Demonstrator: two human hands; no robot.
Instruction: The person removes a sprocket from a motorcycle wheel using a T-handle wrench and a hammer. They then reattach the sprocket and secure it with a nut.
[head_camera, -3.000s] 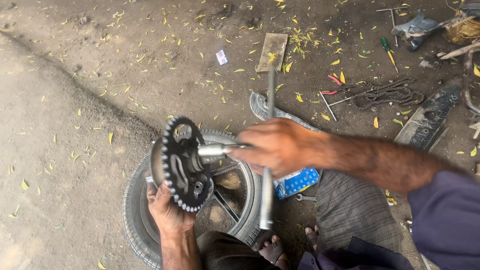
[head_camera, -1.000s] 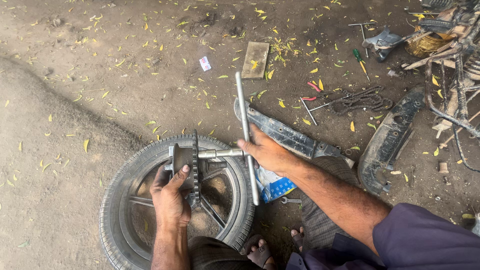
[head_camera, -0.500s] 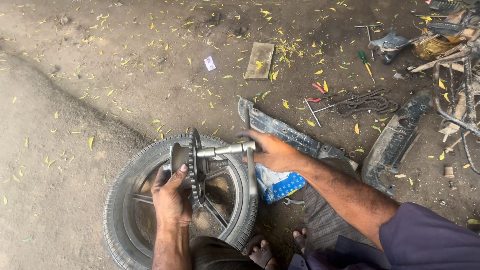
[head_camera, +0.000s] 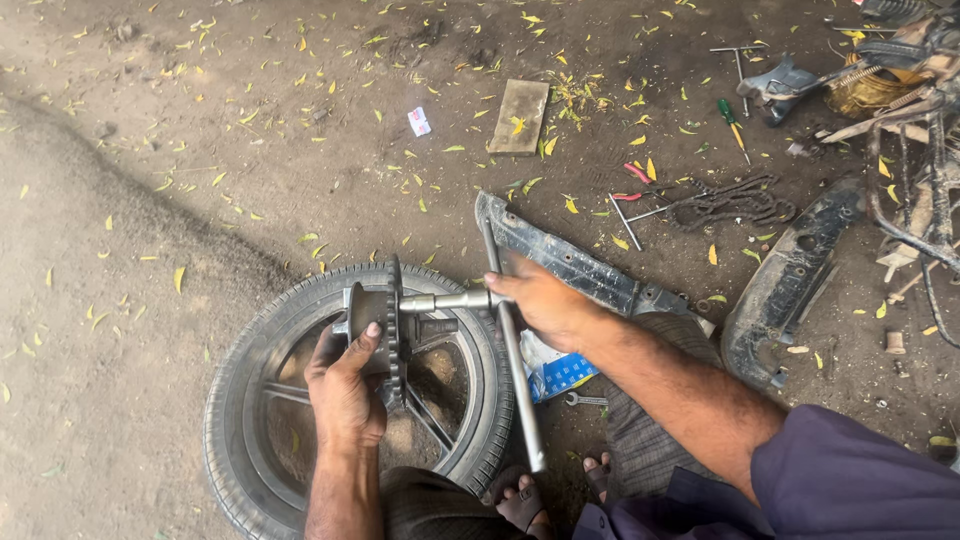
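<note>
My left hand (head_camera: 345, 385) grips a toothed metal sprocket hub (head_camera: 378, 325), held edge-on above a motorcycle wheel with a tyre (head_camera: 232, 400) that lies flat on the dirt. My right hand (head_camera: 540, 300) is closed on a silver T-handle socket wrench (head_camera: 510, 345). Its short socket arm points left into the hub's centre, and its long bar runs from upper left of my hand down toward my sandalled feet (head_camera: 525, 500).
A black plastic panel (head_camera: 580, 265) lies behind my right hand, a blue-white packet (head_camera: 555, 370) and small spanner (head_camera: 585, 400) beneath my forearm. A second black panel (head_camera: 790, 275), chain (head_camera: 725, 205), screwdriver (head_camera: 732, 122), wooden block (head_camera: 520, 115) and motorcycle parts (head_camera: 900, 80) lie farther back and right.
Three seconds ago the sprocket faced me; now it is edge-on and lower over the wheel. The wrench's long bar has swung round as my right hand turned it.
</note>
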